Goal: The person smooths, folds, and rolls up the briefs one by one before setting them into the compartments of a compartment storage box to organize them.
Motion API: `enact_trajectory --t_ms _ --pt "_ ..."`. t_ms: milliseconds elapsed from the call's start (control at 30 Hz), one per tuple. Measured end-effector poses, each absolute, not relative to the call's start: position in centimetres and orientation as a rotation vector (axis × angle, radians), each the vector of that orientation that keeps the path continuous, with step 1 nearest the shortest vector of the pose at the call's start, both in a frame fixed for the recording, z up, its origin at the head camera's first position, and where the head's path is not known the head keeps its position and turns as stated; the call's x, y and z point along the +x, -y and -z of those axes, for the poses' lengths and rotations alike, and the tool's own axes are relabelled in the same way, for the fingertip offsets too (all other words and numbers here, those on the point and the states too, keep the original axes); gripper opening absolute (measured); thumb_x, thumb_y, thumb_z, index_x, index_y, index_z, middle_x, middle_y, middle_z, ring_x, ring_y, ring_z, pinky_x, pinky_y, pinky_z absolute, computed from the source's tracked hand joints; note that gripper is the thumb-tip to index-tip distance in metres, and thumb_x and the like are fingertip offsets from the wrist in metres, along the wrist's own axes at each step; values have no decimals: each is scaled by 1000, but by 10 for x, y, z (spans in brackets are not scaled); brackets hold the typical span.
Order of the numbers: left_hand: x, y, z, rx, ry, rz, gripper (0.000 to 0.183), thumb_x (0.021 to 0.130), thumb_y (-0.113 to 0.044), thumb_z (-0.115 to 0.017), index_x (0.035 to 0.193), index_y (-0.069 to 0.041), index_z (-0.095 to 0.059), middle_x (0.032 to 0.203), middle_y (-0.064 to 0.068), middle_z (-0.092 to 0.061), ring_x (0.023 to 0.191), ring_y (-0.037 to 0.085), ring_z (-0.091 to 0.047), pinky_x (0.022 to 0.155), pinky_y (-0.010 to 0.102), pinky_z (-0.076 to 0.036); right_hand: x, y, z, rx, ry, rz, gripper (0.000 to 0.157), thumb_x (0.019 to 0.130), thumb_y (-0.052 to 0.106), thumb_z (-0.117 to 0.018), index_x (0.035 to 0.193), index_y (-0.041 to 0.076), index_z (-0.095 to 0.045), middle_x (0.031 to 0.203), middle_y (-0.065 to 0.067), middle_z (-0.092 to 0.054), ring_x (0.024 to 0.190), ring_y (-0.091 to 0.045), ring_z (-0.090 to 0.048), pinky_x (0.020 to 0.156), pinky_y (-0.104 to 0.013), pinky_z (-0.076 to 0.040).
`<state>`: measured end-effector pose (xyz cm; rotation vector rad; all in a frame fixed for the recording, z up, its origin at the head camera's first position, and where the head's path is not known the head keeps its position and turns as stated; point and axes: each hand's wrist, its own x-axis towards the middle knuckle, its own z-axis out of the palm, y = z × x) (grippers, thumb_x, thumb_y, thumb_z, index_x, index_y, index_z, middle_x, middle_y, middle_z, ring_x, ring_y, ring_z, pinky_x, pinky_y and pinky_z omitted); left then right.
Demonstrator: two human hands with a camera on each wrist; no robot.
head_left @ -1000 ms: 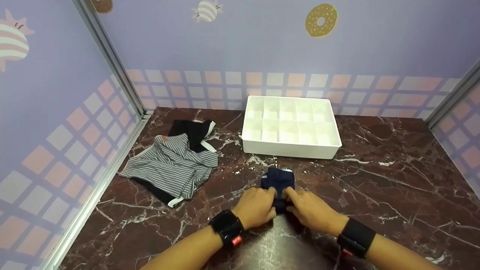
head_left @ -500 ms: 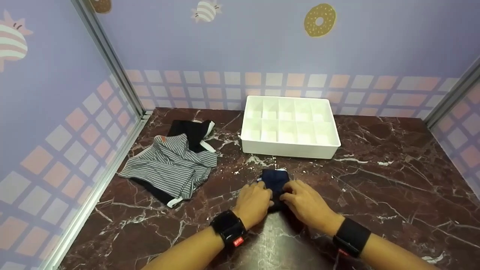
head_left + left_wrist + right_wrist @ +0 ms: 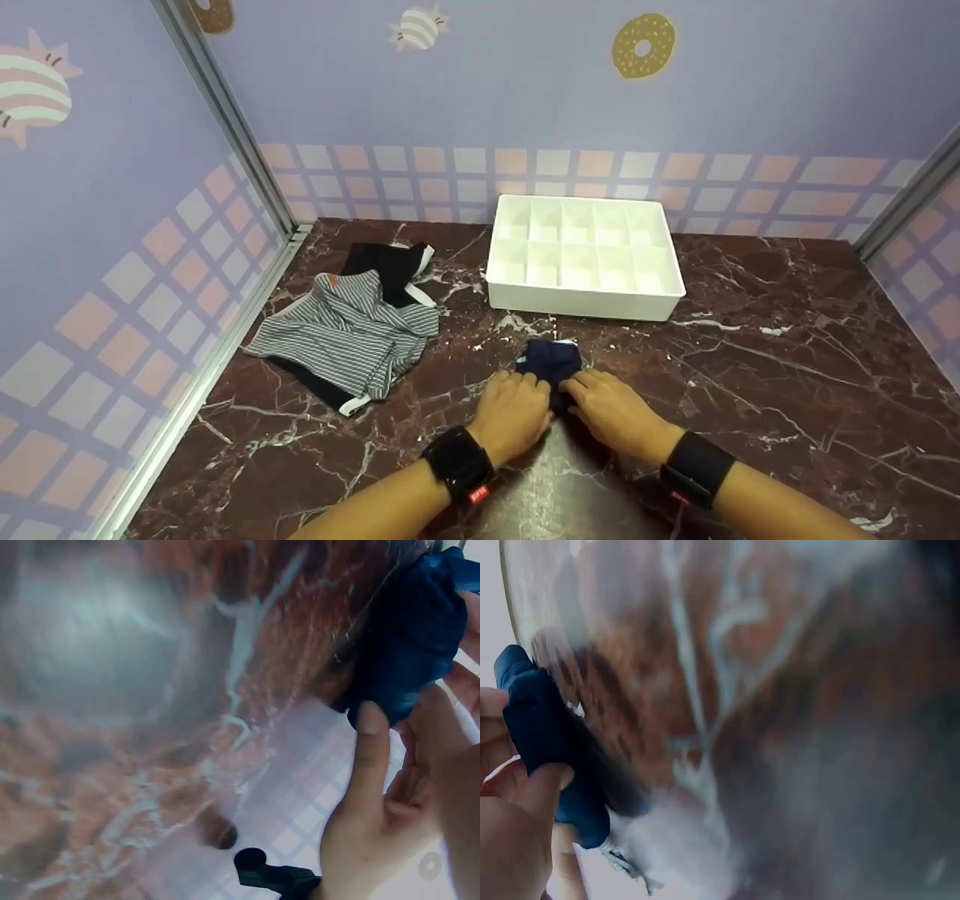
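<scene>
A navy blue garment (image 3: 551,360), partly rolled up from its near end, lies on the table in front of the white box. My left hand (image 3: 510,416) grips the left side of the roll, its thumb pressed against the near face in the left wrist view, where the rolled garment (image 3: 412,637) looks thick and bunched. From the right, my right hand (image 3: 622,416) pinches the other side between thumb and fingers. The right wrist view shows the roll (image 3: 547,727) as a long tube with the thumb across it. In the head view the hands cover much of the roll.
Behind the garment stands a white box (image 3: 585,300) divided into several compartments. To the left, a grey striped garment (image 3: 352,330) lies spread out, overlapping black garments with white trim (image 3: 386,266). Patterned walls (image 3: 525,97) rise at the back and sides of the marbled table (image 3: 787,360).
Both hands have shifted their hold on the navy garment and its near end has rolled a little further away from me, leaving it shorter. The other garments and the box stay put.
</scene>
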<state>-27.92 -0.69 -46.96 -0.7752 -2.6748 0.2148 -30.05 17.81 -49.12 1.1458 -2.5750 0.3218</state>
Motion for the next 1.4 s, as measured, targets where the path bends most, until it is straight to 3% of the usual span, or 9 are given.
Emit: enact_trajectory --t_ms 100,333,533,700,833,967,1133,1267,1400 --pt "-281 9 475 -827 2659 -225 40 72 -47 -72 89 -12 -60 80 2 -59 73 18 -57 67 32 -45 -300 -180 488 1146 2647 -431 25 81 10 -68 104 3 -61 95 -8 -64 88 -23 -61 81 -37 -50" --pt "-284 18 476 -909 2808 -2 29 81 -38 -61 89 -11 -64 83 3 -60 73 19 -57 66 32 -46 -293 -185 485 1057 2648 -684 19 84 9 -65 102 10 -58 84 0 -63 70 -15 -62 58 -30 -51" --pt "-288 19 469 -906 2976 195 27 84 -34 -56 92 -11 -67 92 4 -52 80 18 -50 75 35 -44 -292 -181 489 1106 2458 -432 18 78 15 -71 95 11 -67 93 -1 -58 80 -17 -54 71 -34 -48" --pt "-293 21 465 -873 3026 271 25 85 -32 -59 99 -11 -64 93 3 -61 84 18 -57 79 36 -45 -291 -178 494 1220 2349 -206 38 69 25 -78 99 5 -64 93 -7 -59 81 -23 -56 73 -38 -48" --pt "-292 21 464 -841 3000 331 30 85 -33 -63 108 -15 -55 93 4 -65 82 19 -61 77 35 -46 -293 -177 493 1216 2392 -159 35 69 18 -77 98 2 -63 91 -9 -60 79 -25 -57 73 -39 -50" --pt "-288 21 467 -874 2884 152 37 80 -46 -65 103 -19 -56 95 3 -60 83 19 -57 75 34 -43 -295 -179 487 1230 2527 -310 27 75 10 -72 99 1 -65 92 -9 -62 82 -24 -60 75 -38 -51" --pt "-285 18 468 -984 2736 -123 51 70 -56 -70 100 -15 -63 101 4 -56 89 19 -53 77 33 -42 -295 -183 479 1234 2700 -633 27 81 7 -68 107 3 -60 97 -7 -65 86 -20 -63 76 -34 -53" --pt "-288 18 464 -1056 2777 -89 38 75 -48 -69 90 -13 -68 88 0 -58 78 16 -54 75 31 -44 -290 -184 473 1154 2745 -820 29 82 8 -67 109 8 -55 91 -3 -67 79 -18 -64 70 -34 -53" --pt "-294 19 457 -1095 2947 99 29 79 -45 -65 73 -17 -66 72 -5 -55 63 12 -51 62 28 -44 -285 -182 471 1108 2626 -619 22 78 9 -68 99 10 -62 94 -4 -63 80 -19 -60 68 -36 -51"
